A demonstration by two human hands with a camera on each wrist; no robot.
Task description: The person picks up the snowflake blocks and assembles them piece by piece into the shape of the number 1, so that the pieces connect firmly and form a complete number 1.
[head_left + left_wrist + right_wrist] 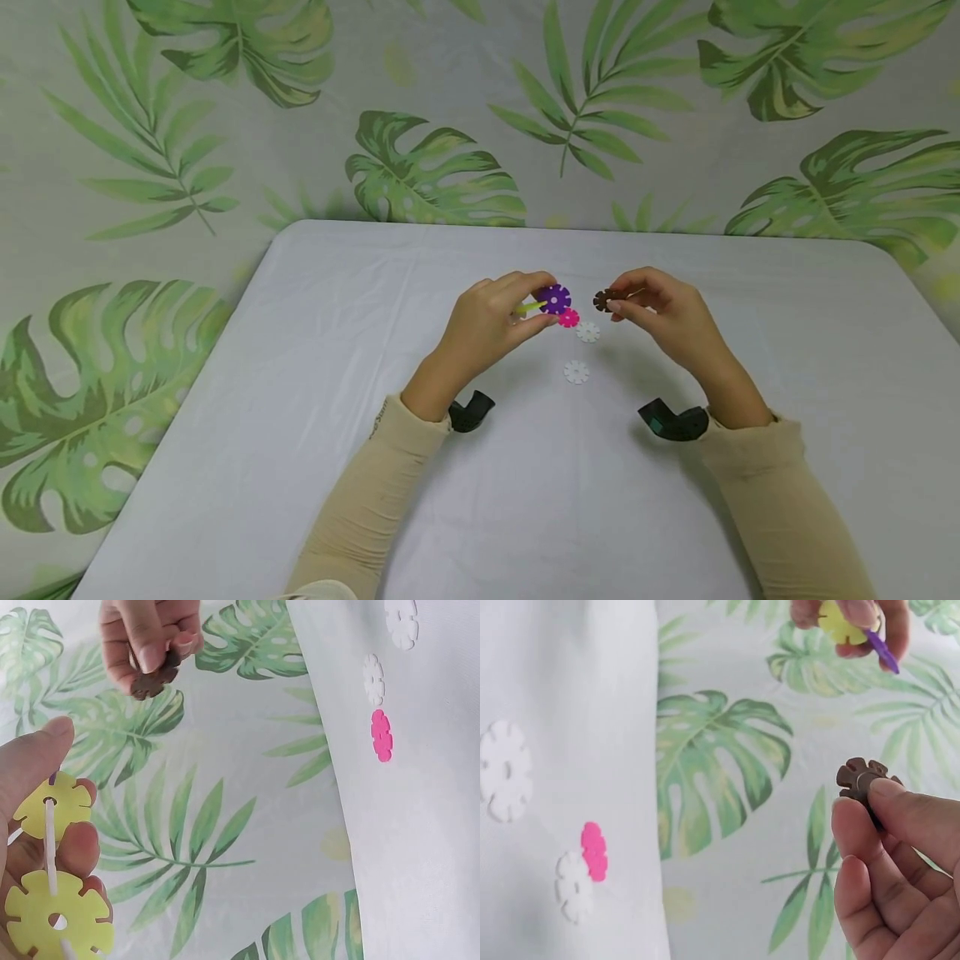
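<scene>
Interlocking notched plastic discs are in both hands, held above the white-covered table. My left hand (491, 315) grips a joined piece: a purple disc (560, 293) faces the right hand. In the left wrist view two yellow discs (84, 901) are bridged by a white disc (50, 847) seen edge-on. Between thumb and fingers, my right hand (669, 315) pinches a loose brown disc (859, 777), its notched rim pointing towards the left hand. A gap separates the brown disc from the purple one. Part of the joined piece is hidden behind the left fingers.
Below the hands on the table lie a pink disc (570, 319), a white disc (588, 332) close beside it, and another white disc (577, 372) nearer the person. Black wrist devices (677, 422) hang at both cuffs. A leaf-patterned cloth (435, 179) lies beyond the table's far edge.
</scene>
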